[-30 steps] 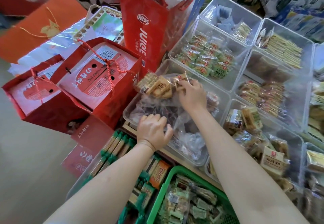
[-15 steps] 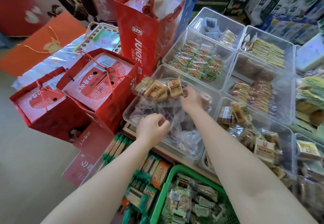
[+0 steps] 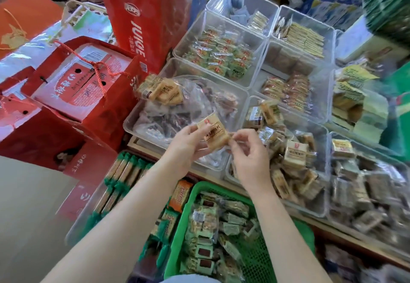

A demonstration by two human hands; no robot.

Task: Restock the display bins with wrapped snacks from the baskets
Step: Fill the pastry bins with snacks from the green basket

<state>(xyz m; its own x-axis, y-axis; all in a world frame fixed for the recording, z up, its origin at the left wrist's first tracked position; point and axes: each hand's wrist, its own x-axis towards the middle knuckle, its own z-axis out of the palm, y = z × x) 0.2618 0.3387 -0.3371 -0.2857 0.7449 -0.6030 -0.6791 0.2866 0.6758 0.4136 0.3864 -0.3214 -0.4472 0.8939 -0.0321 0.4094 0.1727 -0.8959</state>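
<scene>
1. While both hands are meeting above the clear display bins [image 3: 133, 125], the left hand [image 3: 188, 147] is gripping a tan wrapped snack [image 3: 214, 134] by its near-left side.
2. The right hand [image 3: 249, 152] is pinching that wrapper's right edge.
3. The green basket [image 3: 177, 234] of snacks is sitting below the wrists.

Colours only: pale tan wrapped snack w/ small red logo + dark print [image 3: 213, 132]. Green plastic mesh basket [image 3: 255, 258], packs inside pale green w/ brown panels. Tall glossy red paper bag [image 3: 142, 16], white "JUICE" lettering. Red carton w/ pink-white label, red cord [image 3: 76, 83]. Clear plastic bin [image 3: 213, 18] of green/yellow packs w/ red marks.
</scene>
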